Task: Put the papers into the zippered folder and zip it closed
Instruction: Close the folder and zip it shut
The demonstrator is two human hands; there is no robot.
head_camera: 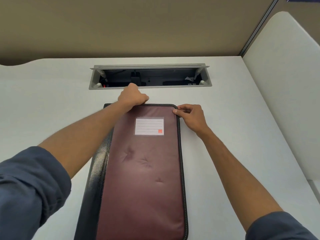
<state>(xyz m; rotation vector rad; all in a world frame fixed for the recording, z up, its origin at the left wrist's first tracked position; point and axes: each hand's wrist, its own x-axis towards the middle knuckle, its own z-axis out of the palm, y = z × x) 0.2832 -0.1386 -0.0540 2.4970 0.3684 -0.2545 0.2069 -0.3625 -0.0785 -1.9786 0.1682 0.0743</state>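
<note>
Head view, both hands (pixel 133 97) (pixel 190 116) gripping folder (pixel 147 170), open cable tray (pixel 149 77) behind

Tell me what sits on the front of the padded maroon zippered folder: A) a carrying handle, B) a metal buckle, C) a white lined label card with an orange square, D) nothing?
C: a white lined label card in a clear sleeve sits on the maroon zippered folder.

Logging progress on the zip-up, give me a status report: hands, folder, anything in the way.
Left hand fisted on folder's far edge. Right hand pinching far right corner. Folder flat, cover down, no papers showing. Nothing in the way.
</note>
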